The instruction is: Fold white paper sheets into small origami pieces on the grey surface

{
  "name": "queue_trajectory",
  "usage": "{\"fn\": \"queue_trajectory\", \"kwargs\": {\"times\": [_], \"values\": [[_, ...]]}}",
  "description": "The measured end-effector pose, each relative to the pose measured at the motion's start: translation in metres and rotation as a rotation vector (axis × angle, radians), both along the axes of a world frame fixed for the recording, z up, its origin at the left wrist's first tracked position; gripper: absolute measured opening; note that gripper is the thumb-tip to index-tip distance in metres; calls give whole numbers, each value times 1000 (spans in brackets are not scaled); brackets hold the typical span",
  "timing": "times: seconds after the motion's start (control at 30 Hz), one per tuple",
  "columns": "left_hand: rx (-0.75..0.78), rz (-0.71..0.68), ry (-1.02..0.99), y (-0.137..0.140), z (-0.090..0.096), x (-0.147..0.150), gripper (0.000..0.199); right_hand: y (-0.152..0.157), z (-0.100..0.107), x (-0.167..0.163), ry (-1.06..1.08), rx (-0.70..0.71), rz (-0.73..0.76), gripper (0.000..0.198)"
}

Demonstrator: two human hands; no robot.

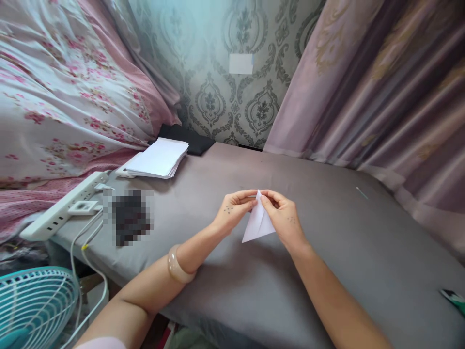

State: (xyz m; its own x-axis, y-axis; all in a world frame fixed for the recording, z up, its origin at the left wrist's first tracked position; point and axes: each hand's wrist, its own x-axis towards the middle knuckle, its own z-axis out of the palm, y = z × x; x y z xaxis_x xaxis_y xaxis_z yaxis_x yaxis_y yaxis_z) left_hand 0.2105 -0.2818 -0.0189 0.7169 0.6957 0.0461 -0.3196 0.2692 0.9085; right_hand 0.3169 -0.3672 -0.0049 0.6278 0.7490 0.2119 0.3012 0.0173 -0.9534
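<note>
At the far left, a turquoise fan (32, 310) stands beside the table, below a floral cloth (65, 97) that hangs in folds. Next to the cloth, a long white power strip (60, 219) lies along the table's left edge, with a white adapter (84, 208) plugged in and white cables running down past the fan. Just right of these is a dark object (131, 213), blurred into blocks. Behind it sits a stack of white sheets (158, 157), with a flat black item (194, 139) partly under it. The left hand (234, 208), its wrist below wearing 1 pale bangle (178, 264), pinches the top of a folded white paper (257, 223) between thumb and fingers. The paper is a triangle, point up, held in front of the person over the grey table (327, 232). The right hand (285, 213) grips the same tip from the other side, thumb across the near face. Farther right, pinkish curtains (348, 92) hang behind the table, and a green-and-white item (454, 298) shows at the right edge.
</note>
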Motion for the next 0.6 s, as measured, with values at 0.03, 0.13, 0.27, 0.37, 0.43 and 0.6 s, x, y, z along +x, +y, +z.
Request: {"fn": "queue_trajectory", "kwargs": {"times": [0.03,0.13,0.27,0.37,0.43,0.6], "values": [[-5,0,-1,2,1,2,34,2,1,1,19,-5,2,32],[7,-13,2,7,6,8,37,8,8,5,20,0,-24,32],[68,-22,28,14,16,16,40,16,17,13,9,35,-57,34],[67,-13,45,17,19,23,40,20,17,20,99,42,-44,36],[44,-6,48,18,17,28,38,22,13,25,156,42,-46,37],[-19,11,32,19,9,40,36,26,-1,35,151,58,-87,35]]}}
